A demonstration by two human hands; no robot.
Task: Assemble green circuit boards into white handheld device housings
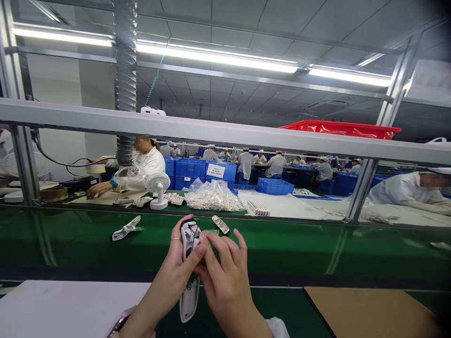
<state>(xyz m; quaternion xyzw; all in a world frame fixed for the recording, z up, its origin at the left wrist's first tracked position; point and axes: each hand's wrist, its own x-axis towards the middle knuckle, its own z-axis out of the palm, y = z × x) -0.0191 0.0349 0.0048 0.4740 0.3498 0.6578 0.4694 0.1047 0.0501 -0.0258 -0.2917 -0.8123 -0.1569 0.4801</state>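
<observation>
In the middle of the view, my left hand [176,263] is wrapped round a white plastic housing [187,240] with a dark rim, its inner side facing me. Thin dark wires [193,230] show inside it. My right hand [225,270] has its index fingertip bent against the right edge of the housing, other fingers raised; what it pinches there is hidden. Below my hands hangs a long white shell [189,303]; whether it joins the housing is hidden. Just beyond, a small white cover [221,224] and part of a green circuit board [211,231] lie on the green belt.
A second opened white assembly [126,229] lies on the green belt [289,253], left. Behind stand a small white fan [158,190], a bag of white parts [213,196] and blue crates [190,168]. Cardboard [369,310] lies front right. A co-worker's hand [99,188] rests across the belt.
</observation>
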